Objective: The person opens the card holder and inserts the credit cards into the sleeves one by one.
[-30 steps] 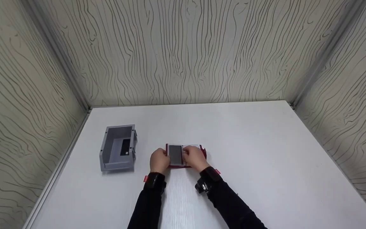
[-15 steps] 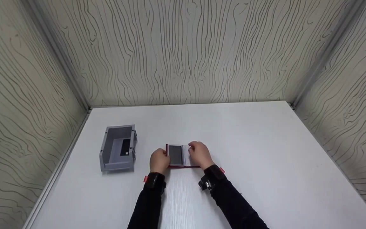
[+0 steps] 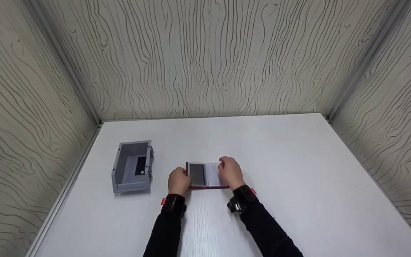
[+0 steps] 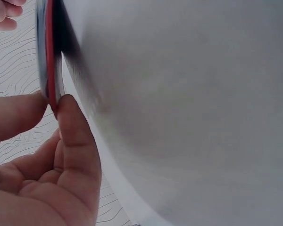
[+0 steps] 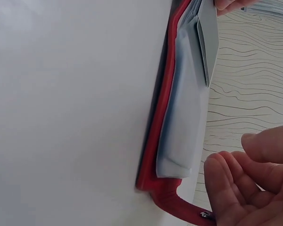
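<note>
A red card holder (image 5: 166, 94) lies spread open on the white table, with clear plastic sleeves (image 5: 181, 117) on its right half. A dark grey card (image 3: 197, 175) shows on the left half. My left hand (image 3: 178, 181) pinches the holder's left edge between thumb and forefinger, plainest in the left wrist view. Over the right half is my right hand (image 3: 231, 173), its fingers loosely curled and the thumb apart from them, with nothing between. In the right wrist view a red snap strap (image 5: 191, 212) reaches that hand's fingers; whether they touch cannot be told.
A grey plastic bin (image 3: 133, 186) stands on the table to the left, with a black flat item (image 3: 140, 165) inside. Wood-patterned walls (image 3: 205, 60) enclose the table at the back and both sides.
My right hand has moved right from the middle of the card holder, uncovering the right-hand sleeves. The left hand keeps its grip on the left edge.
</note>
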Available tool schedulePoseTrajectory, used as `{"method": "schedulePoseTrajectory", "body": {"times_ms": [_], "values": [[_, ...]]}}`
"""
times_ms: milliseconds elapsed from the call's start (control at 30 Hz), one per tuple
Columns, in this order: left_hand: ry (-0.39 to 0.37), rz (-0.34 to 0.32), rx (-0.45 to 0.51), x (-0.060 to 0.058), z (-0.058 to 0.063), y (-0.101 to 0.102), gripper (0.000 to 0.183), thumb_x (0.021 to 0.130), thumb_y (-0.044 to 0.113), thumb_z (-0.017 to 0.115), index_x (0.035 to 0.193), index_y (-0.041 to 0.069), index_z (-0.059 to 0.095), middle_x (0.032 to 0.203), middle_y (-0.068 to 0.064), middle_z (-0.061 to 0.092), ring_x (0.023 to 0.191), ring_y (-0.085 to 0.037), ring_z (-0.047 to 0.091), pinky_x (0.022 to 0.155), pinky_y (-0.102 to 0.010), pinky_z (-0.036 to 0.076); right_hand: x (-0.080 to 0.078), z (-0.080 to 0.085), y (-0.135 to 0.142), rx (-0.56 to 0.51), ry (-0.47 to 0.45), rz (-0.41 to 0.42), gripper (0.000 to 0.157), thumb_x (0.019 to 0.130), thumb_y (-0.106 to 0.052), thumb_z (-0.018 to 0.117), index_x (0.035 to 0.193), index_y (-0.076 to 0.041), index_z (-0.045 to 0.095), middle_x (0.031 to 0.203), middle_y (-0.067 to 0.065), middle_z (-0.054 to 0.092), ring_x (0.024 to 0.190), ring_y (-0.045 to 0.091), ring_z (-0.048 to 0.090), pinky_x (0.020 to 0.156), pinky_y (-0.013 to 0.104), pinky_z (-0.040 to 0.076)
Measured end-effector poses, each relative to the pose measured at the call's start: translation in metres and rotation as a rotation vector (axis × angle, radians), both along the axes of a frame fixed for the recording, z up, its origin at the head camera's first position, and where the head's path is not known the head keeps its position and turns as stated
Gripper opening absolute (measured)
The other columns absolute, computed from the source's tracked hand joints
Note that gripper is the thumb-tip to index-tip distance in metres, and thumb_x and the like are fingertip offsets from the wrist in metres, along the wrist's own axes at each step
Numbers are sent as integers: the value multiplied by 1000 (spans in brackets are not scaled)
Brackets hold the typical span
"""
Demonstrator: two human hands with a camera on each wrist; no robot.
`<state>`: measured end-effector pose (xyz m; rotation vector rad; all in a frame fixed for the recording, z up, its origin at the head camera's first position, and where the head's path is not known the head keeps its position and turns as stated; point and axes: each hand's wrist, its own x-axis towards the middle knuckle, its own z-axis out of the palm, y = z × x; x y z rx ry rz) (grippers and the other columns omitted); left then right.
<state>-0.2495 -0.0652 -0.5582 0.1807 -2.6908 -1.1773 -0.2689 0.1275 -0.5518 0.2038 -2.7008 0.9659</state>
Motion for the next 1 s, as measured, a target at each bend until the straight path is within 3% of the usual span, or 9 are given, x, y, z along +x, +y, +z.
{"method": "schedulePoseTrajectory", "body": {"times_ms": [400,667,1000], "values": [[-2,-2,18,0,-1,0,10,77,1,70,85,-4,66,80,-14,67,78,-34,63,74,-45,50,-2,-6,12,46,-99,-59,19,90,-4,66,105,7,68,91,15,63,89,31,62,82,44,50],[-7,-18,-14,1,0,-1,9,79,1,69,85,-4,65,80,-14,66,79,-34,64,74,-45,51,0,-7,13,91,-103,-45,12,87,-4,69,94,6,68,87,15,62,85,30,61,77,43,50],[-12,-17,-9,0,0,-3,7,78,2,68,82,-3,65,78,-13,65,77,-33,63,73,-45,50,-1,-7,14,84,-149,-40,17,87,-6,68,97,8,69,91,18,63,87,31,62,80,44,50]]}}
